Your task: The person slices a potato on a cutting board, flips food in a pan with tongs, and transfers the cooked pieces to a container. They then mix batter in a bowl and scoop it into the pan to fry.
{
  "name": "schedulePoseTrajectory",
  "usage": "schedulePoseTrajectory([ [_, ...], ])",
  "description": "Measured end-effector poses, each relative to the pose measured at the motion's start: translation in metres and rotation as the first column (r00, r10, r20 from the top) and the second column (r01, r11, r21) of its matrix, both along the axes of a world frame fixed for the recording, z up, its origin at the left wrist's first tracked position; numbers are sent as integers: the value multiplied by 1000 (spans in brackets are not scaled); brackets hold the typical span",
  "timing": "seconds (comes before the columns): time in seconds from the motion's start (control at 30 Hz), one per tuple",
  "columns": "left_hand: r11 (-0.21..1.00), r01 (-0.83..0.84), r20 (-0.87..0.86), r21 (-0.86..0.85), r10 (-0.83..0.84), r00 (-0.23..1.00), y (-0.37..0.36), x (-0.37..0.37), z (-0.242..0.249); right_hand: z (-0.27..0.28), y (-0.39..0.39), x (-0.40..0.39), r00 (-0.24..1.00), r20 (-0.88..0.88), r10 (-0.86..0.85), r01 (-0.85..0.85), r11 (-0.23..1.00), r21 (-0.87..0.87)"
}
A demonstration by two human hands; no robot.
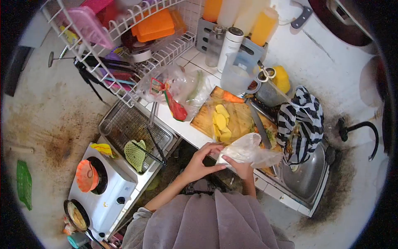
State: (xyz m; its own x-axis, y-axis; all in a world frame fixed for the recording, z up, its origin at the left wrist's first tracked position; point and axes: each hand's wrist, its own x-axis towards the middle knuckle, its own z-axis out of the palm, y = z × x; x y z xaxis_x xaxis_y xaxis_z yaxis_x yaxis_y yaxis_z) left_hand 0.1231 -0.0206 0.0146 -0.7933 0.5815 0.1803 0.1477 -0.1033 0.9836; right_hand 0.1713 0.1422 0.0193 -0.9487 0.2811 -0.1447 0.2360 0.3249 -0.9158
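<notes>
A whitish, half-clear plastic bag (242,150) is between my two hands, over the front edge of the counter. My left hand (202,162) curves its fingers and thumb round the bag's left end. My right hand (240,167) grips the lower side, its thumb lying on the plastic. What the bag holds cannot be made out. Behind it, a wooden cutting board (201,121) carries yellow slices (221,118) that look like peeled potato, and an orange carrot (233,97). A long knife (259,124) lies across the board's right part.
Right of the board, a black-and-white striped bag (300,124) hangs by the sink (304,176). A jug (238,76) and bottles stand behind. Left are a plastic bag (178,83), dish rack (166,58), wire-racked tray (124,120) with tongs, and a stove (112,193) with a pan (77,216).
</notes>
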Motion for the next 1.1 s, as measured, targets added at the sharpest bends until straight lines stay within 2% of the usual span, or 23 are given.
schedulePoseTrajectory([
  [0.1, 993, -121, -95, -7, 120, 988, -6, 2, 6, 5, -21, -8, 990, -114, 79, -99, 979, -181],
  [0.13, 983, -180, -151, -37, 173, 973, -10, 2, 7, 11, -27, -10, 989, -115, 93, -113, 977, -180],
  [0.23, 958, -282, -152, -53, 272, 950, -27, 2, 3, 18, -38, -18, 940, -265, 214, -256, 957, -136],
  [0.27, 954, -296, -154, -55, 285, 946, -32, 2, 3, 16, -39, -21, 937, -266, 227, -270, 953, -137],
  [0.33, 930, -360, -166, -76, 344, 924, -41, 1, 5, 13, -39, -27, 880, -241, 409, -387, 912, 134],
  [0.37, 928, -363, -124, -80, 353, 928, -45, 3, 9, 15, -42, -29, 877, -243, 415, -394, 910, 133],
  [0.47, 922, -375, -147, -97, 359, 922, -53, 2, 16, 20, -53, -35, 860, -317, 401, -412, 911, 36],
  [0.53, 919, -379, -160, -106, 361, 919, -54, 3, 19, 20, -57, -35, 901, -279, 331, -371, 923, -102],
  [0.67, 917, -373, -186, -141, 346, 920, -55, 5, 14, 22, -60, -34, 908, -303, 289, -339, 933, -125],
  [0.7, 918, -370, -187, -141, 343, 921, -55, 5, 15, 22, -60, -32, 922, -251, 294, -330, 937, -117],
  [0.77, 934, -336, -113, -125, 323, 940, -55, 6, 17, 24, -60, -31, 935, -200, 294, -319, 941, -109],
  [0.83, 942, -316, -76, -116, 309, 948, -55, 6, 16, 27, -62, -29, 952, -195, 236, -273, 943, -192],
  [0.9, 949, -299, -37, -105, 296, 954, -56, 7, 12, 27, -62, -29, 957, -181, 226, -257, 950, -176],
  [1.07, 933, -334, -175, -131, 310, 934, -65, 7, 14, 14, -63, -28, 941, -225, 253, -284, 952, -116],
  [1.1, 933, -334, -176, -130, 310, 934, -66, 7, 13, 17, -62, -28, 955, -194, 222, -240, 968, -74],
])
